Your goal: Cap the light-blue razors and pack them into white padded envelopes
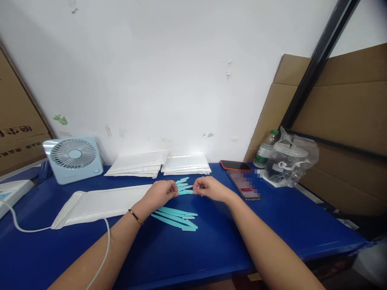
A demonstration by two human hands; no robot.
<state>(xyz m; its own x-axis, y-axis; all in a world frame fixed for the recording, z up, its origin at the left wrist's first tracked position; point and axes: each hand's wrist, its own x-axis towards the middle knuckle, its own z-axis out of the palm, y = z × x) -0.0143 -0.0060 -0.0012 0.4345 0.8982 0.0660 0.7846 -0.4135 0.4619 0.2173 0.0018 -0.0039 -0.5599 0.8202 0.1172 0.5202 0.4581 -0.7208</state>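
Observation:
Several thin teal eyebrow razors lie fanned out between my two hands. My left hand is closed, its thumb and fingertips pinching the near razor of that group. At that razor's other end, my right hand is closed too, with its fingertips on the tip. A second fan of teal eyebrow razors rests on the table just below my left hand, its handle ends partly hidden by my wrist. Behind my left forearm lies a long white padded pouch.
Stacks of white envelopes stand by the wall, right of a light blue fan. Two phones lie at the right, near a bottle and a bagged cup. A white cable crosses my left forearm on the blue table.

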